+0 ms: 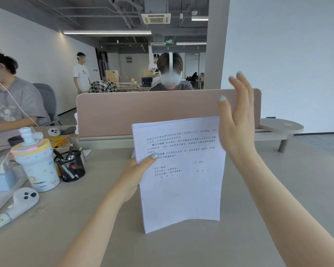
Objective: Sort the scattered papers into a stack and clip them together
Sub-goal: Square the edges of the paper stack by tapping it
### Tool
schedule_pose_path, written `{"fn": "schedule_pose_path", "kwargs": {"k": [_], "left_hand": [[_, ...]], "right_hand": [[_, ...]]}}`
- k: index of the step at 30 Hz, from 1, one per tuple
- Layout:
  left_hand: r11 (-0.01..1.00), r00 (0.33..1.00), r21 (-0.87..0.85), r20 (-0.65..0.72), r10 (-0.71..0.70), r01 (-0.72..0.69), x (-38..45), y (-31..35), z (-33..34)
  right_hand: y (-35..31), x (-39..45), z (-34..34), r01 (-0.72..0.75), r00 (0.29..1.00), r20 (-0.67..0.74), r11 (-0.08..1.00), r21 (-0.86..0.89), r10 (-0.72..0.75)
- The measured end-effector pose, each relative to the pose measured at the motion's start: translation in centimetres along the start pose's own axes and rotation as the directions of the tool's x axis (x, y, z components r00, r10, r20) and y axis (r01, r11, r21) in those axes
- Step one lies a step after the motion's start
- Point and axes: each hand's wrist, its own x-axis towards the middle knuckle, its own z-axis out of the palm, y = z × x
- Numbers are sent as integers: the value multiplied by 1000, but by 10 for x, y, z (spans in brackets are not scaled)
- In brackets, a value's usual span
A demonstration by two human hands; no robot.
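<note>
In the head view, the papers [179, 170] are seen already gathered into one stack, held upright with the lower edge resting on the tabletop [181, 251], just in front of the pink divider [143, 110]. The stack is gripped at its left edge by the left hand [137, 170], thumb pressed on the printed front sheet and the fingers hidden behind. The right hand [237, 120] is held flat beside the stack's right edge, its fingers [239, 83] straight and holding nothing; whether it touches the sheets cannot be told. The top corners look slightly fanned, so squaring is judged unfinished. No clip can be made out, so clipping is judged still to be done.
</note>
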Motion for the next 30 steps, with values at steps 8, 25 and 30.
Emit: {"fn": "schedule_pose_path", "kwargs": {"k": [8, 25, 30], "left_hand": [[998, 1000, 63, 15, 4, -5, -4, 3, 2], [982, 995, 171, -41, 90, -81, -11, 0, 2], [980, 990, 177, -87, 112, -95, -11, -3, 7]], "right_hand": [[-53, -22, 39, 450, 737, 637, 868, -210, -228], [33, 1, -7, -162, 955, 257, 986, 35, 147], [74, -28, -10, -695, 662, 633, 645, 317, 401]]}}
